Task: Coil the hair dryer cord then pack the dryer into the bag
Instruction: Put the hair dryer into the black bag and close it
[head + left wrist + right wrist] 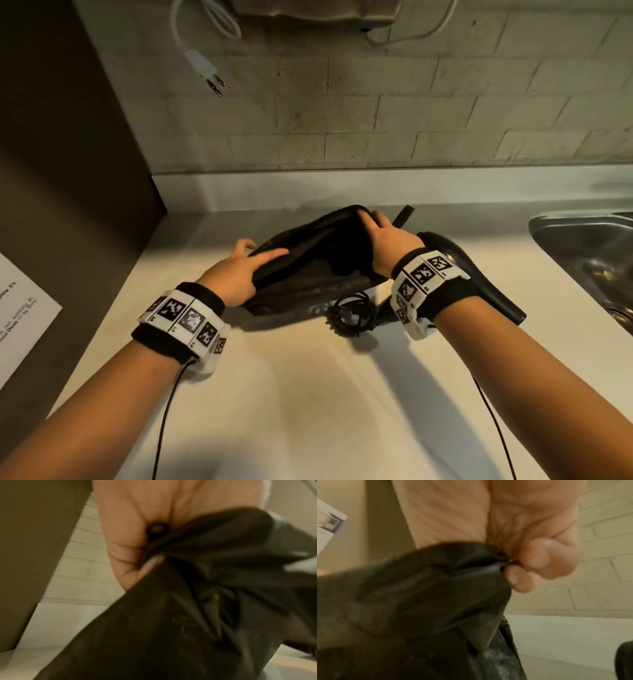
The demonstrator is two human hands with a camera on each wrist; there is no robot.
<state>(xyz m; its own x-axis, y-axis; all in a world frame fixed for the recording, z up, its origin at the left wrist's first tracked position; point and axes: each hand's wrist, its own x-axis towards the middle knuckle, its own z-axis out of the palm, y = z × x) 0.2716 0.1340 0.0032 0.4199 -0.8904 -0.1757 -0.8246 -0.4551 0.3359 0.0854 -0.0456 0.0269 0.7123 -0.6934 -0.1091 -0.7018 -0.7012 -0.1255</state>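
Observation:
A black soft bag [308, 263] lies on the pale counter [308, 394] with its mouth pulled open towards me. My left hand [239, 270] grips the bag's left rim, thumb over the edge; the left wrist view shows the fingers [137, 563] curled on the dark fabric [205, 601]. My right hand [380, 240] pinches the right rim, and the right wrist view shows thumb and finger [522, 577] closed on the bag's edge [436, 588]. The black hair dryer [479, 274] lies to the right, partly under my right wrist. Its coiled black cord [352, 315] sits in front of the bag.
A steel sink [589, 253] lies at the right. A dark cabinet side [68, 171] walls off the left, with a white paper [20, 318] on it. A white plug and cable [205, 68] hang on the tiled wall [411, 120] behind.

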